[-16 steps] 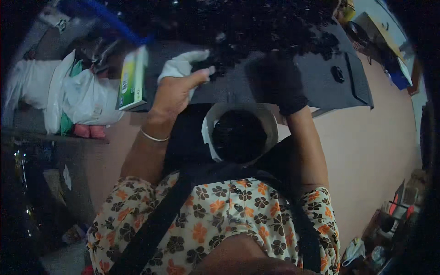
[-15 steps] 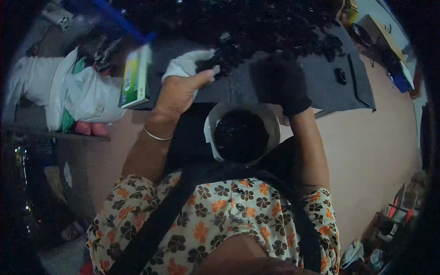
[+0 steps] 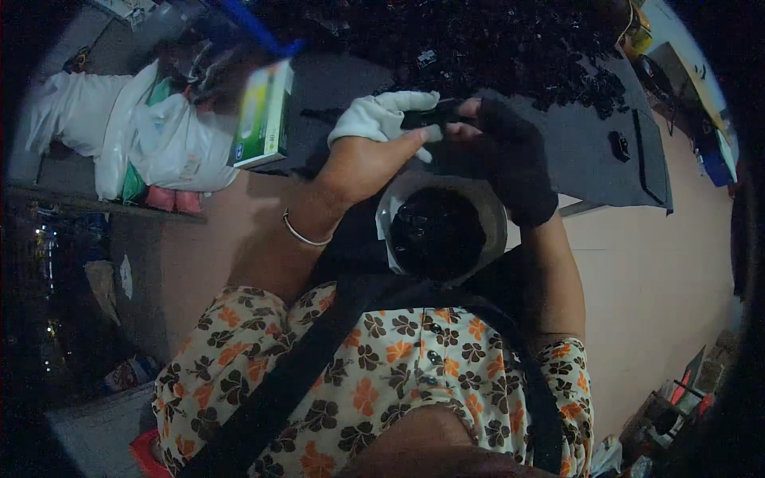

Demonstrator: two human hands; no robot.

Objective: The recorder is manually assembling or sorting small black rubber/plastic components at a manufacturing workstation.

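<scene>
My left hand [image 3: 374,143], in a white glove that leaves the fingertips bare, pinches a small black part [image 3: 426,118] between thumb and fingers. My right hand [image 3: 510,151], in a black fingerless glove, has its bare fingertips closed at the part's right end. Both hands meet above the near edge of a dark grey table [image 3: 570,163]. Behind them lies a wide heap of small black parts [image 3: 510,52]; their exact kind is too dark to make out. Just below the hands, a round pale bucket [image 3: 496,231] holds a dark mass.
A green and white box [image 3: 267,111] stands at the table's left. Farther left are white plastic bags [image 3: 171,147] on a shelf. One loose black part [image 3: 619,146] lies on the right of the table. A blue bar [image 3: 259,28] crosses the far left.
My hands have come together, the left moving right and the right turning inward. The small black part is now between them. The whole view has shifted slightly.
</scene>
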